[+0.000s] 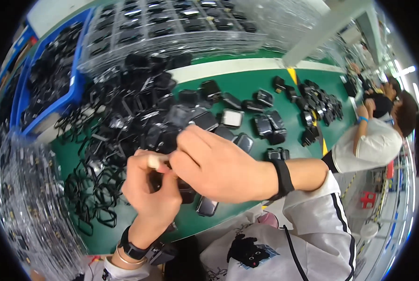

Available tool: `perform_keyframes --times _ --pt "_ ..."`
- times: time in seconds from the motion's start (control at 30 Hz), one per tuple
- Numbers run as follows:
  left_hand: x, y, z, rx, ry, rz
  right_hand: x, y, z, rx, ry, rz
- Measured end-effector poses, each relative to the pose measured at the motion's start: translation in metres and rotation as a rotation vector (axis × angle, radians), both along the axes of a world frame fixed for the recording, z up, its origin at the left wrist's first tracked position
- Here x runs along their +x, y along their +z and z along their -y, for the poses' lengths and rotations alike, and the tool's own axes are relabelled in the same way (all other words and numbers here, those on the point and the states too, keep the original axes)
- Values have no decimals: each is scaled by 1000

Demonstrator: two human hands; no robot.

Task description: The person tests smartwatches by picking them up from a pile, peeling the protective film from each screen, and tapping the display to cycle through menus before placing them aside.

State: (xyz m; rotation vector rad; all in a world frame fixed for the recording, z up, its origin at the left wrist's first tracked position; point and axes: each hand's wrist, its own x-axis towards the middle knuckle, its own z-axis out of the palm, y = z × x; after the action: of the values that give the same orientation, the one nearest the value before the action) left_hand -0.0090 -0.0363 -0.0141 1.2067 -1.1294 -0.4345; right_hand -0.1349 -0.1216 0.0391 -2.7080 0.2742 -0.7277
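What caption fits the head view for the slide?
Both hands, left hand and right hand, meet over a green table strewn with small black housings and frames.

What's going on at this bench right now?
A person at a green table has both hands together over a heap of small black parts. The left hand and the right hand meet at the fingers, pinching something small that the hands hide. A pile of black frames lies just beyond, flat black housings are spread to the right, and a blue bin of more parts stands at far left. Another person works at the right edge.
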Motion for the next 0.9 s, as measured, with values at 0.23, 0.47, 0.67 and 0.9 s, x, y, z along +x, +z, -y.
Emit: perform_keyframes --times 0.23,0.47,0.67,0.9 --pt "0 9 3 113 -167 -81 -55 -8 119 -146 -594 -165" --pt "1 15 4 224 -279 -186 -117 -12 179 -14 -641 -336" --pt "2 19 2 270 -374 -304 -163 -13 174 16 -660 -612" --pt "5 14 4 405 -822 -917 -57 43 100 448 210 -333"
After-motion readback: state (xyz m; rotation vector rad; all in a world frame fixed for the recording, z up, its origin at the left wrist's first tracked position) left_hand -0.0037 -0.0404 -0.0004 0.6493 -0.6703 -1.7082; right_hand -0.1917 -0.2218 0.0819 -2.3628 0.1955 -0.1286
